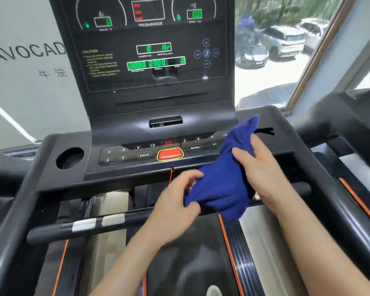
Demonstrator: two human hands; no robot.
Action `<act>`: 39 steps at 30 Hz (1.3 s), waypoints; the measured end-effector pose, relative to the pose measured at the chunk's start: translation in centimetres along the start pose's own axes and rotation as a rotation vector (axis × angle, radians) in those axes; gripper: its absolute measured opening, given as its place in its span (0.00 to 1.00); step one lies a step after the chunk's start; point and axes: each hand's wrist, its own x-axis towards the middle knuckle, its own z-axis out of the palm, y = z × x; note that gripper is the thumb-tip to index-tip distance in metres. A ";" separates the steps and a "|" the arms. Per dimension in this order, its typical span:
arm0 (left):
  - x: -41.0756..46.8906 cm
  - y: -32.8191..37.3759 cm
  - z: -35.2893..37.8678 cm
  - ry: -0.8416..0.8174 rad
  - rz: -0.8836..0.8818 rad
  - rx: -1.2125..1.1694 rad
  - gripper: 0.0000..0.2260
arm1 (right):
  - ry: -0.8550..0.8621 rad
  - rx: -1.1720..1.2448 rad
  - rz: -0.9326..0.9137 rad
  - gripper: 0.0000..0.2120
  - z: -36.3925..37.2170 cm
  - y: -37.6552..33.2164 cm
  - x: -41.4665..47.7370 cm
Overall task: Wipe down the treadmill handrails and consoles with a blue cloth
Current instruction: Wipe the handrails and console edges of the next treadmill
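Hands [175, 201] [263, 174] around crumpled (blue) cloth [222, 182]

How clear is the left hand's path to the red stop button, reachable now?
Probably yes. The left hand pinches the blue cloth close below the red stop button, with nothing between them; it would bring the cloth along or release it.

The scene is lit brightly by daylight from the window [276, 67] at upper right, where the ground outside is overexposed. Glare is seen on the console [158, 92]. Motion blur is present on the right handrail [329, 116], and straight lines are bent at the edges
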 end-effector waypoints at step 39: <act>2.6 -8.4 2.3 0.322 -0.369 0.736 0.08 | -0.182 -1.377 -0.500 0.16 0.7 14.7 0.7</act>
